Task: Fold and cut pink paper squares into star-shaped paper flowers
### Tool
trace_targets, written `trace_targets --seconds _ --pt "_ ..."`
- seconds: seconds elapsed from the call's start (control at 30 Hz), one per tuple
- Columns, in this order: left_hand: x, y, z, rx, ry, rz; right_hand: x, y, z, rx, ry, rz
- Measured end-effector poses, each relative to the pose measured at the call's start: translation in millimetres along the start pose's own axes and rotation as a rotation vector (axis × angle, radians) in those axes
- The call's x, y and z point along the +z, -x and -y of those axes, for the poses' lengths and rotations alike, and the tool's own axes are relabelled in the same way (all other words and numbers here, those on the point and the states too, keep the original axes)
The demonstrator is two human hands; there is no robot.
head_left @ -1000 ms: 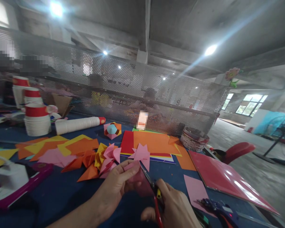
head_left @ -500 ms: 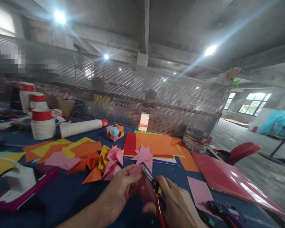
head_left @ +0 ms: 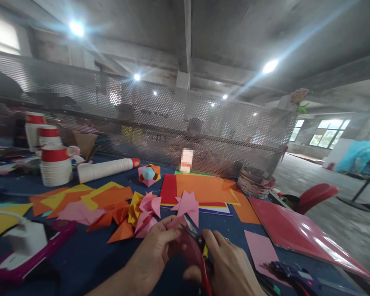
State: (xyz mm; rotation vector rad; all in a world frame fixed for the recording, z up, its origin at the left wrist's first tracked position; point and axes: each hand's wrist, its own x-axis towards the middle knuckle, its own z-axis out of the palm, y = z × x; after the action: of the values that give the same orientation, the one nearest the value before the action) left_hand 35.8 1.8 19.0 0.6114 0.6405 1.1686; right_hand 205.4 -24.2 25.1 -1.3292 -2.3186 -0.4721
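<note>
Between the thumb and fingers of my left hand (head_left: 156, 250) is a piece of folded pink paper (head_left: 189, 244). My right hand (head_left: 228, 259) is closed round scissors (head_left: 193, 233) with red and yellow handles. The blades lie at the upper edge of the pink paper, close to my left thumb; how far they are parted is hard to see. Just beyond the hands lies a cut pink paper shape (head_left: 187, 204). Folded pink paper petals (head_left: 147, 213) and orange folded pieces (head_left: 122, 222) sit beyond my left hand.
Orange sheets (head_left: 203, 188) lie at the back, near a woven basket (head_left: 255, 181). On the right are a red glossy folder (head_left: 302, 234) and a glue gun (head_left: 291, 273) on pink paper. Paper cups (head_left: 56, 166) and a purple power strip (head_left: 57, 234) stand left. A perforated metal screen (head_left: 160, 119) bounds the table.
The scissors' tips have shifted slightly left along the pink paper, and the right hand has moved little. Both hands keep their hold.
</note>
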Motion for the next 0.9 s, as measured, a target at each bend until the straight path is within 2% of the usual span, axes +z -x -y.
trace_targets --seconds 0.33,0.9 --pt "-1.1 0.6 -0.5 -0.002 -0.003 0.043 2.6 2.8 -0.2 0.033 -0.02 0.069" --pt "0.3 0.7 -0.6 -0.011 -0.03 0.073 8.1 6.3 -3.0 0.011 -0.065 0.03"
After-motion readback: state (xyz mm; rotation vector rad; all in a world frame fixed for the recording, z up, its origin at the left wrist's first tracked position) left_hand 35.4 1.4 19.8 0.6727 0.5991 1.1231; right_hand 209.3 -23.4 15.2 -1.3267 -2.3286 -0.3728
